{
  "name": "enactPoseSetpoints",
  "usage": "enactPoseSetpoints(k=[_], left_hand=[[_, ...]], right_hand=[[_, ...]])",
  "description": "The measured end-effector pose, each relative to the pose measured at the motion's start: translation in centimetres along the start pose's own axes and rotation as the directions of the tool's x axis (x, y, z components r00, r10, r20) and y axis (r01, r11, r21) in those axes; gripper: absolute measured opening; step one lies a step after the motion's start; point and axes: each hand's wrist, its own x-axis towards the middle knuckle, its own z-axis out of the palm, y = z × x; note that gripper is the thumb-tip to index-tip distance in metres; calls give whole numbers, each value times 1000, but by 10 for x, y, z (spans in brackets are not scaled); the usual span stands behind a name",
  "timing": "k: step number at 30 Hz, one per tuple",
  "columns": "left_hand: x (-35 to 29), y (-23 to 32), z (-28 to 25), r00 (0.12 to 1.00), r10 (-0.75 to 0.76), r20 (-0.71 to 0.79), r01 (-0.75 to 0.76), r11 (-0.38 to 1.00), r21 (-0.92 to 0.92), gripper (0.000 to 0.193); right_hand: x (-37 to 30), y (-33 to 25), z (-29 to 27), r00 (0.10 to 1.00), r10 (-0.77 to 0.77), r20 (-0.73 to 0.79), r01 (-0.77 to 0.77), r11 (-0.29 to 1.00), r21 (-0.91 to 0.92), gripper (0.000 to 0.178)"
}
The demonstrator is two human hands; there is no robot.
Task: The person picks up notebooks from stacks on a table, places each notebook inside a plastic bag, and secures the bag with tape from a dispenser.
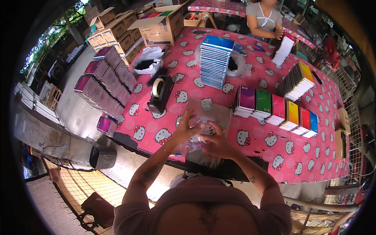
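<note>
My left hand and my right hand come close together over the near edge of the table. Their fingers are bent around a crinkled clear plastic bag, which glints between them. Part of the plastic lies flat on the table beyond my fingers, and some hangs by the near edge. Just past the hands on the left stands a black tape dispenser with a roll of tape. A row of spiral notebooks in several colours stands to the right.
Tall blue notebooks are stacked mid-table. Plastic-wrapped purple bundles line the left edge. Beyond are a white bag and cardboard boxes. Another person holds notebooks at the far side. More notebooks stand right.
</note>
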Motion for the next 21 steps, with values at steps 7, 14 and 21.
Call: enactPoseSetpoints(k=[7, 14, 21], left_hand=[[-20, 12, -25, 986, -32, 166, 19, 997, 80, 62], [-43, 96, -2, 776, 453, 439, -593, 286, 753, 39], [-39, 105, -21, 930, 226, 290, -357, 742, 567, 83]], right_hand=[[48, 44, -9, 895, 313, 317, -442, 705, 554, 43], [44, 44, 4, 961, 218, 173, -277, 684, 675, 35], [39, 30, -2, 987, 114, 110, -149, 902, 405, 49]])
